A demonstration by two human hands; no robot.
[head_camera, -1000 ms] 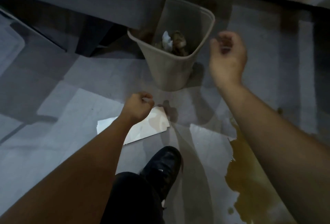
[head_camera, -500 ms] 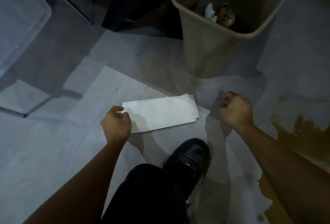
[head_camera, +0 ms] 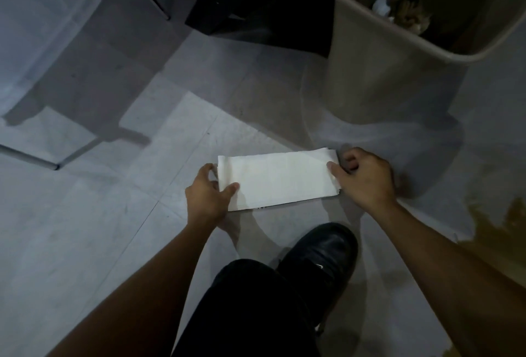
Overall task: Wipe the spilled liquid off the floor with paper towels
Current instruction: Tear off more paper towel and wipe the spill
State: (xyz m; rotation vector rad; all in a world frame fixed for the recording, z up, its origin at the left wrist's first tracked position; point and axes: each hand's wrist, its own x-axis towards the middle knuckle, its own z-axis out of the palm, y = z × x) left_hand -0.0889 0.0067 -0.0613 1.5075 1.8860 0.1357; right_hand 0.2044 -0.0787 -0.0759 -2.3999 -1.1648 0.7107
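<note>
Folded stack of paper towels (head_camera: pixel 277 178) is lying flat on the grey tiled floor (head_camera: pixel 85 228), pretty much dead centre of the view, long side running roughly 9 to 3 o'clock.

Both hands are on it. Left hand (head_camera: pixel 207 198) has the 9 o'clock end: thumb lying on top of the towel, fingers curled around the short edge, so that grip is clamped on the stack. Right hand (head_camera: pixel 363 178) is at the 3 o'clock end doing the same kind of thing, thumb pressed on the top corner and fingers curled at the edge, pinching it.

The spilled liquid (head_camera: pixel 501 231), a yellowish-brown puddle, sits off at about 4 o'clock from the towels, near the right edge of the view and partly behind the right forearm. It's well apart from the stack.

At 1 o'clock there's a beige plastic wastebasket (head_camera: pixel 378 72) with some crumpled, stained paper inside. A black shoe (head_camera: pixel 321 254) is planted at 6 o'clock just below the towels, with a dark trouser leg under it. A clear plastic bin (head_camera: pixel 42 29) is up at 10 o'clock.
</note>
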